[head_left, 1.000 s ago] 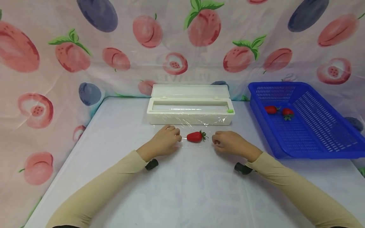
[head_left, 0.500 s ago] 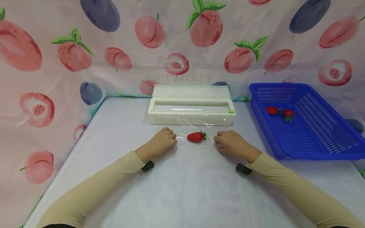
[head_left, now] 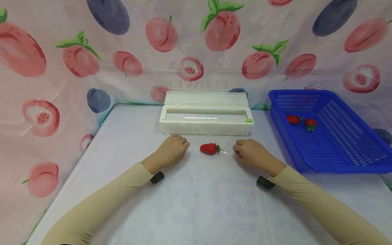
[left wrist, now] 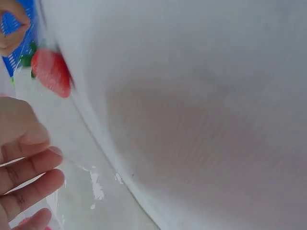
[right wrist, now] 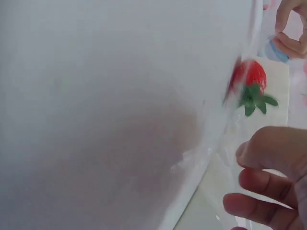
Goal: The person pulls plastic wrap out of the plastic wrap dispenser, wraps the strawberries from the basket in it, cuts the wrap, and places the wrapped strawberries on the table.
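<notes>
A red strawberry (head_left: pixel 209 148) with green leaves lies on its side between the two hands, in front of a white cling film box (head_left: pixel 174 128). Clear cling film (head_left: pixel 227 151) runs from the box toward the hands and shows mostly as glints. At the strawberry's left, my left hand (head_left: pixel 169 151) pinches the film between thumb and forefinger, other fingers loosely bent. My right hand (head_left: pixel 252 153) pinches it likewise on the leafy side. Both wrist views show the strawberry (left wrist: pixel 50 72) beyond the fingers, with shiny film (right wrist: pixel 192 158) nearby.
The box's lid (head_left: pixel 206 98) stands raised at the back, a green slider (head_left: pixel 249 120) at its right end. A blue plastic basket (head_left: pixel 288 143) on the right holds two strawberries (head_left: pixel 293 119). Patterned cloth (head_left: pixel 147 78) hangs behind the white table (head_left: pixel 196 204).
My left hand has shifted left and my right hand slightly right, so the gap between them has widened. The film's glints by the strawberry have changed; the strawberry stays nearly in place.
</notes>
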Tool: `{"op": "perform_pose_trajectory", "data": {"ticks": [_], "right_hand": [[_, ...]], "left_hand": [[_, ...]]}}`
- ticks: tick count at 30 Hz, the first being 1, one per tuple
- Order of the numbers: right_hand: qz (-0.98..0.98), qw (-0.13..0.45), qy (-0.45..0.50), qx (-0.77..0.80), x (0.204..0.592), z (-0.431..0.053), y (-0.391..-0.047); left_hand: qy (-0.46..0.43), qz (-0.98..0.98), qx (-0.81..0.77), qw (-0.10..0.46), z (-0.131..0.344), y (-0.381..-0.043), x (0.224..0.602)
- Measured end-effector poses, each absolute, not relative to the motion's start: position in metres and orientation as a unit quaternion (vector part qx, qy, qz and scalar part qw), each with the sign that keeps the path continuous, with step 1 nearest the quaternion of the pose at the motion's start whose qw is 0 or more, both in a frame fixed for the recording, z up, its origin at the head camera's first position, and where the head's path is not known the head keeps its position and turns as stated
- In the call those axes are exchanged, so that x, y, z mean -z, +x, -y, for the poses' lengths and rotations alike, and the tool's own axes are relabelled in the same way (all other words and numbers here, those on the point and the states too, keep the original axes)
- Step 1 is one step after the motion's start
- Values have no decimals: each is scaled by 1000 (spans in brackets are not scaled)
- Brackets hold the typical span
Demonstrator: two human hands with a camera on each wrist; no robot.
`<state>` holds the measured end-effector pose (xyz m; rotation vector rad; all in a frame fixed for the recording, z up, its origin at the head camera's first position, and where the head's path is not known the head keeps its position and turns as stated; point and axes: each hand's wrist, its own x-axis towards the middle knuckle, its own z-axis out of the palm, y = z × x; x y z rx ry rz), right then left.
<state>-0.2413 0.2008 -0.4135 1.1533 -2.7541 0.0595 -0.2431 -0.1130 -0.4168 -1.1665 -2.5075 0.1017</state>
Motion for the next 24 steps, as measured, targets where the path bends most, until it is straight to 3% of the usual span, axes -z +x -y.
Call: {"op": "perform_pose_trajectory", "data": {"ticks": [7, 18, 24], "right_hand": [[907, 82, 406, -71, 413, -193, -240], [898, 88, 430, 34, 422, -180, -242], [885, 111, 451, -46, 421, -185, -247]], "left_hand": [[-408, 895, -2, 179, 117, -246, 415], [-411, 894, 3, 176, 118, -245, 418], [-408, 895, 8, 181, 119, -247, 418]]}}
